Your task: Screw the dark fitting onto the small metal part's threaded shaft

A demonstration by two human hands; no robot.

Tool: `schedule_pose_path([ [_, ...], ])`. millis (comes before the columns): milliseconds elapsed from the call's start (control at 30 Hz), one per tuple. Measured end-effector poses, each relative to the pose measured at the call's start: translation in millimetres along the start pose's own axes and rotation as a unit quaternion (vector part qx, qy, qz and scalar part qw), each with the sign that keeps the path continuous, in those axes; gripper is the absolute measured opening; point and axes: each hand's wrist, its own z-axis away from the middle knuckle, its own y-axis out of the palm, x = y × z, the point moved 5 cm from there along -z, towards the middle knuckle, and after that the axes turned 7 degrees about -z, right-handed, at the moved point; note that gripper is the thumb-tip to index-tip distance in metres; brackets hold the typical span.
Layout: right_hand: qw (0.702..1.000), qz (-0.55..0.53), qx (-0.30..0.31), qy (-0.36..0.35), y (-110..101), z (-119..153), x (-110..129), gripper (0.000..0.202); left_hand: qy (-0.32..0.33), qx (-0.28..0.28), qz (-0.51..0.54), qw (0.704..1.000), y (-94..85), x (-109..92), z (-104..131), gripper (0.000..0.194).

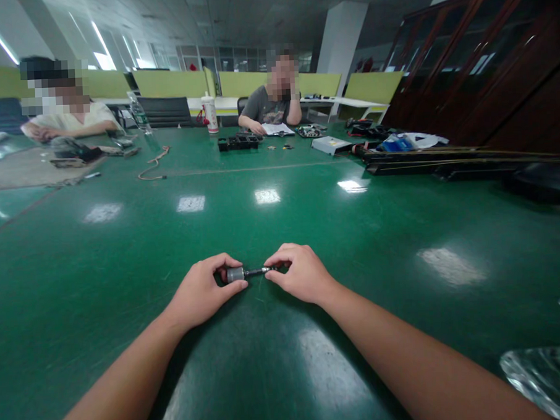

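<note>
Just above the green table, or resting on it, lies a grey cylindrical part with a thin dark shaft point(236, 274), level and pointing right. My left hand point(204, 291) is closed round the cylinder's left end, thumb below and index finger above. The thumb and fingers of my right hand point(301, 272) pinch the metallic tip of the shaft. What lies deeper inside my right fingers is hidden. I cannot tell whether shaft and cylinder are one piece.
Across the glossy green table point(262, 223) sit two people. At the far side are a black device point(238, 142), a silver box point(331, 146), a tumbler point(209, 114) and a bottle point(139, 112). Long black bars point(445, 158) lie far right; a clear glass object point(547, 378) stands near right.
</note>
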Motion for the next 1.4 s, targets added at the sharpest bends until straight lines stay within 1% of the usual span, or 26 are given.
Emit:
schedule_pose_path([
  [100,0.999,-0.037,0.009,-0.016,3.6,1.0,5.0,0.015,0.008,0.001,0.000,1.000,0.6,0.4,0.2,0.023],
  [200,0.995,-0.087,0.035,-0.038,9.7,3.0,11.3,0.036,0.019,0.006,0.003,1.000,1.2,0.4,0.6,0.022],
  [300,0.992,-0.113,0.044,-0.046,13.0,4.1,13.9,0.044,0.023,0.007,0.000,1.000,0.8,-0.1,0.7,0.023],
  [467,0.993,-0.101,0.048,-0.047,14.6,3.9,13.2,0.039,0.035,0.010,-0.008,0.999,-0.3,-3.2,0.1,0.024],
  [567,0.993,-0.096,0.047,-0.049,15.1,3.7,12.8,0.035,0.032,0.012,-0.007,0.999,-0.6,-3.4,-0.1,0.027],
  [733,0.995,-0.079,0.038,-0.051,14.6,3.3,13.3,0.029,0.025,0.020,-0.004,0.999,0.4,-2.9,0.2,0.024],
  [867,0.995,-0.056,0.052,-0.066,15.1,3.7,15.7,0.025,0.027,0.014,-0.024,0.999,0.6,-3.4,0.1,0.025],
  [1000,0.994,-0.031,0.066,-0.082,16.1,4.4,17.3,0.022,0.043,0.010,-0.011,0.999,0.6,-3.9,-0.3,0.024],
  [1167,0.994,-0.020,0.070,-0.078,17.1,4.8,17.6,0.022,0.066,-0.001,0.004,0.998,0.7,-3.6,-0.5,0.022],
  [1400,0.994,-0.014,0.073,-0.075,17.8,5.0,17.1,0.019,0.060,0.006,-0.009,0.998,1.9,-3.0,-0.4,0.024],
])
